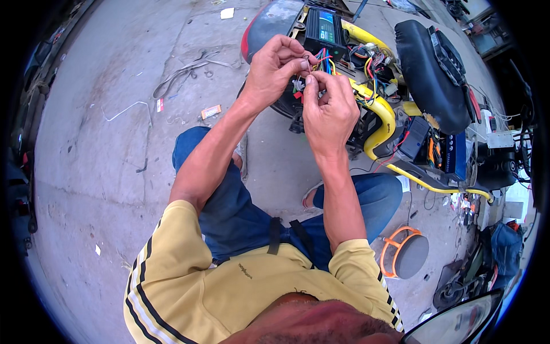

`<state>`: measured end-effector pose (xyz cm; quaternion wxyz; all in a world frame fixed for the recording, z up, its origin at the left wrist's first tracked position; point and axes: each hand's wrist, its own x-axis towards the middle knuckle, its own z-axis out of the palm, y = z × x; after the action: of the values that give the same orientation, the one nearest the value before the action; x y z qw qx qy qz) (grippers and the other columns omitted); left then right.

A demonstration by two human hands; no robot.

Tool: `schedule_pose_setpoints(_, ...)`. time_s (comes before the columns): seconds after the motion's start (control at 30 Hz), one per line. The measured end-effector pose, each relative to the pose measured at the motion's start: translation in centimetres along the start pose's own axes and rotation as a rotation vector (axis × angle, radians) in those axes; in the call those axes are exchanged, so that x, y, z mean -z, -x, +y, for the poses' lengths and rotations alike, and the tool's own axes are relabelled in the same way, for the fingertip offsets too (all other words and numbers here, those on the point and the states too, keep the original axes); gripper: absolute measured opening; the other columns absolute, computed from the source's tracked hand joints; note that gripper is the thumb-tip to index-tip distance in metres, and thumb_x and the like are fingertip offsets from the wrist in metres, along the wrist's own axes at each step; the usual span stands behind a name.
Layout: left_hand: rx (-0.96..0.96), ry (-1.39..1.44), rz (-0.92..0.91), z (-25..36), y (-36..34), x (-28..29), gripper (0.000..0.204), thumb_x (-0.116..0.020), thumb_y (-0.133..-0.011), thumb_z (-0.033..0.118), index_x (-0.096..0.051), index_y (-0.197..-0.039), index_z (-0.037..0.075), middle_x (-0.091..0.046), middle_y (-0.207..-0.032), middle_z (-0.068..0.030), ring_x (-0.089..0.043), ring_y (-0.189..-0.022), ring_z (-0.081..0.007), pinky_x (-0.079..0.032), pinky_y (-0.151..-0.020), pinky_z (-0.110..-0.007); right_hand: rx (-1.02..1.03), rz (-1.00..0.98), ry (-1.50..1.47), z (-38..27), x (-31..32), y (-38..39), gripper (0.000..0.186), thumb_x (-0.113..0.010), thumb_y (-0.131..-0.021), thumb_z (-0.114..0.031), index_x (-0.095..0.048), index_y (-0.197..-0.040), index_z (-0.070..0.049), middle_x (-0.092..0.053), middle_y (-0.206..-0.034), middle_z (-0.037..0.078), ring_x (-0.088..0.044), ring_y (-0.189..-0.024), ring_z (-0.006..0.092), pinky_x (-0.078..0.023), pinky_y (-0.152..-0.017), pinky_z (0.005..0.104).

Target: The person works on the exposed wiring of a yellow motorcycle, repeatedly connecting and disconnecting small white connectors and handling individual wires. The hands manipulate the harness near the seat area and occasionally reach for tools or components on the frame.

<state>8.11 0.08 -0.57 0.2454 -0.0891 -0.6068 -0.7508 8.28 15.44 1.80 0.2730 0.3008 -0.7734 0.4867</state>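
Observation:
My left hand (276,70) and my right hand (331,117) meet close together beside a two-wheeler's yellow tube frame (381,112). Thumb and forefinger of each are pinched on a thin wire (309,67) that runs between the fingertips. Just beyond my fingers, a bundle of coloured wires (325,62) comes out of a black finned controller box (319,31) with a blue label. My fingers cover part of the held wire, so its ends cannot be made out. More loose wiring with connectors (375,64) lies tangled to the right inside the frame.
A black seat (427,74) is tipped up at the right. Below it, a blue box (455,155) sits in the frame. An orange-framed round stool (395,243) stands near my right elbow. On the floor at left lie a grey strap (184,71) and a small orange packet (211,112).

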Motion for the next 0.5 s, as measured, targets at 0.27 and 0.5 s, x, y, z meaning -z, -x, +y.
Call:
schedule_pose_setpoints(0.27,0.007,0.017,-0.006,0.10,0.01,0.15,0.023,-0.063,-0.099,-0.006,-0.052,-0.117,0.001,-0.074,-0.111,-0.0187,-0.072,-0.105,-0.0214,-0.062,-0.087,-0.032,0.010,0.018,-0.005,0.01,-0.33,-0.14,0.008,-0.076,-0.090,-0.007,-0.072,-0.097,-0.007,-0.063,-0.084,0.008,-0.067,-0.065,0.0234,-0.052,-0.055,0.0370)
schedule_pose_setpoints(0.5,0.007,0.001,-0.002,-0.02,-0.03,0.37,0.023,-0.063,-0.099,-0.007,-0.052,-0.118,0.001,-0.073,-0.110,-0.0184,-0.072,-0.106,-0.0221,-0.062,-0.087,-0.032,-0.004,0.012,-0.010,-0.34,-0.02,-0.14,0.009,-0.076,-0.090,-0.006,-0.073,-0.098,-0.006,-0.062,-0.084,0.008,-0.066,-0.065,0.0234,-0.052,-0.056,0.0372)
